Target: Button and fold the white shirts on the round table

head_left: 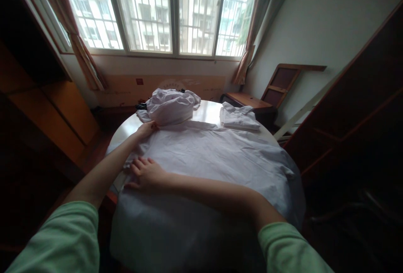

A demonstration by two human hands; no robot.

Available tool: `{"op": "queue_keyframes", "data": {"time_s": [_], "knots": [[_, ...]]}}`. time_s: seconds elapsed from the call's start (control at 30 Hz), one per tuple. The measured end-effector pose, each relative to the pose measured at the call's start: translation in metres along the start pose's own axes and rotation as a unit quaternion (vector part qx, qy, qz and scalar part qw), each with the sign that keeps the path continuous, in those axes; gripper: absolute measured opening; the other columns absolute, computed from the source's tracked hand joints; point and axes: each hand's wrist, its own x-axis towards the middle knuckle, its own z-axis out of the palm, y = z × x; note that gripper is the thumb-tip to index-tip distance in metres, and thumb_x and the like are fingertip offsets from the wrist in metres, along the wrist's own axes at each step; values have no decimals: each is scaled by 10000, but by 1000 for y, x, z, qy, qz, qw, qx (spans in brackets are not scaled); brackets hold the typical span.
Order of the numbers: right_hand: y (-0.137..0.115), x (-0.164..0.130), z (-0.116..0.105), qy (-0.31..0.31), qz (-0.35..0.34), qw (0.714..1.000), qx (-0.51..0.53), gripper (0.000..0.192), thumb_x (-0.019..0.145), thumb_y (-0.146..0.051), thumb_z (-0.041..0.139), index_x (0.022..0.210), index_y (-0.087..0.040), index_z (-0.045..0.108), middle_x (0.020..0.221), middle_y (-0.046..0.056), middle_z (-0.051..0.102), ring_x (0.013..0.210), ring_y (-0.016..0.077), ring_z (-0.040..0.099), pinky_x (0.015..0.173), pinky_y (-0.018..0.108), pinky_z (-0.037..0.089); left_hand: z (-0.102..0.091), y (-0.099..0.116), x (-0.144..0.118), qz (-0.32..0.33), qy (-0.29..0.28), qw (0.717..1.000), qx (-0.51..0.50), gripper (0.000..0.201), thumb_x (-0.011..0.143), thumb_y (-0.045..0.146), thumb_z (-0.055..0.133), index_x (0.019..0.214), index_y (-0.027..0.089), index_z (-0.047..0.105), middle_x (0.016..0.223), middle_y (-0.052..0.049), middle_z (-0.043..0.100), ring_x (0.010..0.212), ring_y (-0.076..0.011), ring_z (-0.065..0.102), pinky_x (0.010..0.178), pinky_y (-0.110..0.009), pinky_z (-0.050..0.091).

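So the right hand point(147, 175) lay flat, fingers loosely spread, on the white cloth point(195, 151) under both hands, while the left hand point(146, 129) pinched its edge just short of a crumpled pile point(171, 107), smoothing I'd guess, so next probably called for keeping that edge taut.

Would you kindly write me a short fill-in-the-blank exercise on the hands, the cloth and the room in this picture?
1. The left hand is ____ from the camera than the right hand, which rests on the spread white cloth.
2. Both sleeves are light ____.
3. The folded white clothing lies to the ____ of the bunched white heap.
4. Tied curtains hang at either side of the barred ____.

Missing words: farther; green; right; window.
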Motion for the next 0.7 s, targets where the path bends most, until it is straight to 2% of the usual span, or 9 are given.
{"op": "queue_keyframes", "data": {"time_s": [0.1,0.2,0.27,0.33,0.4,0.5,0.7], "knots": [[-12,7,-4,20,16,1000,-10,483,889,-521,370,972,-104,598,1002,147,623,921,266,581,685,366,499,1,-6,4,25,-6,999,36,285,737,385,488,886,178,616,899,-80,659,813,-229,584,729,-310,433],[-21,21,-4,44,50,998,-5,346,886,-379,416,961,-87,584,951,144,632,826,244,605,590,328,491,1,-9,6,32,-2,999,36,306,743,390,483,911,176,624,911,-82,660,805,-224,586,720,-303,433],[-24,31,-5,13,88,996,25,340,850,-362,469,990,-70,573,920,136,650,757,220,620,539,297,484,1,-10,6,27,-3,999,32,305,742,383,489,924,183,630,921,-73,662,810,-218,586,722,-297,432],[-24,39,-7,-46,118,990,56,337,825,-359,506,976,-72,596,895,126,673,712,202,635,503,267,476,1,-9,4,17,-5,999,31,299,739,384,500,926,195,637,921,-61,665,821,-213,586,724,-289,432],[-21,44,-13,-96,133,984,66,271,823,-325,522,913,-101,645,894,119,694,725,202,652,512,257,484,0,-7,2,13,-1,1000,28,300,736,397,509,921,202,642,920,-54,670,839,-212,589,730,-283,432],[-15,48,-23,-133,143,979,61,236,833,-302,533,853,-132,695,900,114,713,773,218,668,571,278,510,-1,-5,2,19,3,1000,18,315,737,414,502,906,192,648,942,-62,676,874,-220,595,747,-279,433],[-12,52,-22,-121,119,982,85,216,837,-276,554,808,-137,716,862,110,723,741,221,668,587,288,515,-2,1,5,7,-5,1000,15,279,729,364,521,888,173,648,978,-78,683,903,-230,592,792,-289,436]]}}
